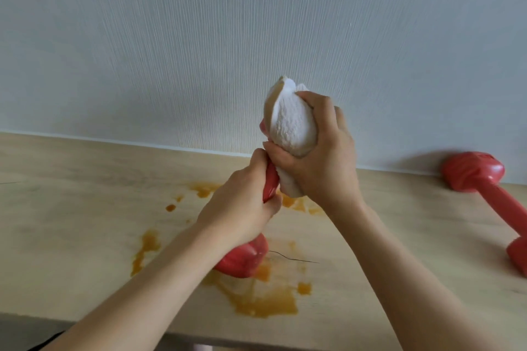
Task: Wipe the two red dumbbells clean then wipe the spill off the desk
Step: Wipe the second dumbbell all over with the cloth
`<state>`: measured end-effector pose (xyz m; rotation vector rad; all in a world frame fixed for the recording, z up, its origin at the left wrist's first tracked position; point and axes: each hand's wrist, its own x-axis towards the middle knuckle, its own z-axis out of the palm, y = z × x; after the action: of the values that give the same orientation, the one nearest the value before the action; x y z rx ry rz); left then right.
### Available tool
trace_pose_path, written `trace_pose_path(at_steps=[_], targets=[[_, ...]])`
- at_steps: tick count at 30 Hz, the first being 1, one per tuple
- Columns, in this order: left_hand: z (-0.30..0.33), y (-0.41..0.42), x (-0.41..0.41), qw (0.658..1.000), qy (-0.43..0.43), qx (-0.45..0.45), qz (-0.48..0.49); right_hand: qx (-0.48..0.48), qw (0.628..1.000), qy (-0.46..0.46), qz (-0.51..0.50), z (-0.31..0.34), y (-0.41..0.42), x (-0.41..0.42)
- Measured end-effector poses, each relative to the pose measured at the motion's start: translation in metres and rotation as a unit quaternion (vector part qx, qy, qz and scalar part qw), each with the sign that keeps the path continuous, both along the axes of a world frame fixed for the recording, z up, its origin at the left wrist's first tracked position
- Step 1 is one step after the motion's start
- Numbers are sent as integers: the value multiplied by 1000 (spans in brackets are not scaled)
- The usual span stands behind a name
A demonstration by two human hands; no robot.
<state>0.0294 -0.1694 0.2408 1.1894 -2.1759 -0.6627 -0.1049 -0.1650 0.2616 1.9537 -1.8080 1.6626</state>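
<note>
My left hand [242, 202] grips the handle of a red dumbbell [245, 259] that stands tilted above the desk, its lower head close to the desk over the spill. My right hand [322, 162] holds a white cloth [291, 122] wrapped over the dumbbell's upper head, which is almost fully hidden. The cloth shows a tan stain along its upper left edge. A second red dumbbell [490, 188] lies on the desk at the far right, by the wall. An orange spill [265, 302] spreads in patches across the middle of the light wooden desk [71, 222].
A pale textured wall [199, 37] runs right behind the desk. The desk's front edge [199, 336] lies near the bottom of the view. A thin dark hair-like line [293, 258] lies on the desk right of the held dumbbell.
</note>
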Motion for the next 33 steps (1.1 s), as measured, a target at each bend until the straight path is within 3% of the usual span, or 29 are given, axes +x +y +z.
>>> trace_pose_path(at_steps=[5, 11, 13, 16, 18, 20, 25, 29, 33], targets=[[-2, -10, 7, 995, 53, 62, -62, -24, 991, -68, 117, -12, -6, -19], [-4, -15, 7, 969, 112, 173, -133, -17, 991, -78, 108, -10, 1, -23], [-1, -15, 7, 980, 88, 130, -122, -12, 995, -64, 77, -4, 7, -19], [0, 1, 4, 999, -8, 33, -7, -5, 999, -38, 6, 3, 13, -11], [-4, 19, -3, 989, -80, -94, 84, 4, 999, -31, -41, 5, 16, -2], [-11, 28, -10, 972, -83, -182, 126, -1, 998, -9, -65, 6, 18, 7], [-9, 14, -2, 989, -68, -85, 96, 4, 998, 3, -69, 5, 14, 10], [-6, -3, 9, 997, -50, -50, 43, -13, 999, -33, 15, 1, 7, 0], [-8, -9, 13, 993, 95, 62, -40, -37, 989, -92, 114, -3, 1, -9]])
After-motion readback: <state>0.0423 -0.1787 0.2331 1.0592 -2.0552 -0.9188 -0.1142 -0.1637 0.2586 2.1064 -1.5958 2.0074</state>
